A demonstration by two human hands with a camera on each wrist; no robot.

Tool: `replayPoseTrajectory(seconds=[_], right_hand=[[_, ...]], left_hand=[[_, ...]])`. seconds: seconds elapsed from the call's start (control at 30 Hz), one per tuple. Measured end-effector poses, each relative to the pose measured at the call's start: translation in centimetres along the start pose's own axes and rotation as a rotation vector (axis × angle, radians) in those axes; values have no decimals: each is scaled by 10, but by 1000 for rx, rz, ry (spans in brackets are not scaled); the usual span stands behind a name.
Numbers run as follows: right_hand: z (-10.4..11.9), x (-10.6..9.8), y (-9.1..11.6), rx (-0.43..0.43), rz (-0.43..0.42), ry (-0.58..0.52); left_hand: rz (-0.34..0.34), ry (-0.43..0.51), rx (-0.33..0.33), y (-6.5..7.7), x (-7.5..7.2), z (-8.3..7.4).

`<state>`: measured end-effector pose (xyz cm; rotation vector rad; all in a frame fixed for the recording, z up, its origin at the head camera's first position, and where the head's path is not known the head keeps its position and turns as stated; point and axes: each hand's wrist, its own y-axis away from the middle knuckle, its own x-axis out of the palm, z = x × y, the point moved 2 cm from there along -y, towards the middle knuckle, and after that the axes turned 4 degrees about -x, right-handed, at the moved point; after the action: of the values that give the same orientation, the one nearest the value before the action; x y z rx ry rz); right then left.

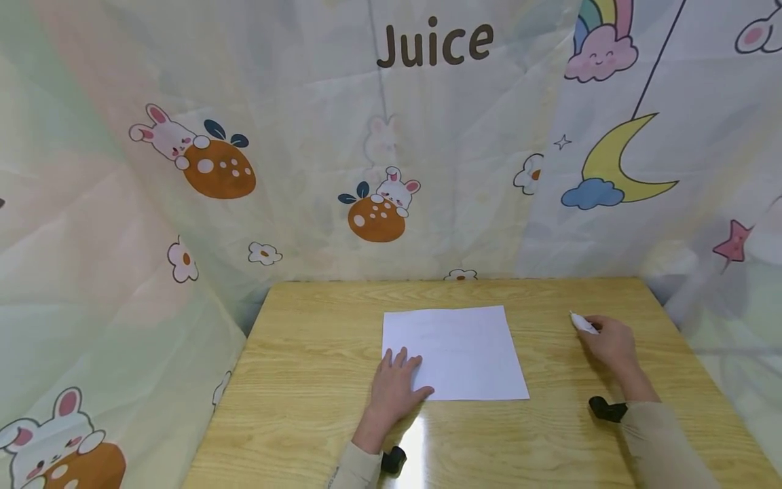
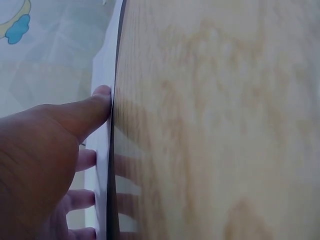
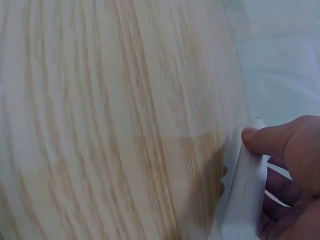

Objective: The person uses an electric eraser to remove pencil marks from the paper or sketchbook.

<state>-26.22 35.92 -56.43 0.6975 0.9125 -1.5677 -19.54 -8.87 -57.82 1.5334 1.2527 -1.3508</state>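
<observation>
A blank white sheet of paper (image 1: 461, 353) lies flat on the wooden table. My left hand (image 1: 394, 387) rests on its lower left part with fingers spread; in the left wrist view the thumb (image 2: 97, 107) presses the sheet's near edge. To the right of the paper, my right hand (image 1: 613, 343) grips a white elongated object with a narrow tip (image 1: 584, 322), apart from the sheet. The right wrist view shows thumb and fingers around this smooth white body (image 3: 245, 192); its exact kind is unclear.
The wooden table (image 1: 305, 367) extends on both sides of the paper. Printed cloth (image 1: 293, 170) with rabbits, oranges and a moon hangs behind the table and along its sides. Black mounts (image 1: 607, 409) sit at both wrists.
</observation>
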Motion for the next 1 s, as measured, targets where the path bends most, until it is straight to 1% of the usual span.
replayPoseTrajectory(seconds=[0.27,0.43,0.53,0.63,0.77,0.9,1.0], right_hand=[[-10,-2,0,-13,-15,12],[-10,-2,2,-7,7,13],[-10,-1,3,12,26,11],[-12,-1,2,29,35,7],[-15,0,2,21,23,1],[-16,2,3,10,24,4],[-10,1,2,-4,28,24]], left_hand=[[24,36,-33,1,-1,0],[43,39,-55,0,4,2],[53,49,-67,-1,7,2],[43,66,-70,-2,6,2],[10,82,-58,-3,2,3],[2,103,-62,-5,-3,10],[3,124,-84,-5,-7,24]])
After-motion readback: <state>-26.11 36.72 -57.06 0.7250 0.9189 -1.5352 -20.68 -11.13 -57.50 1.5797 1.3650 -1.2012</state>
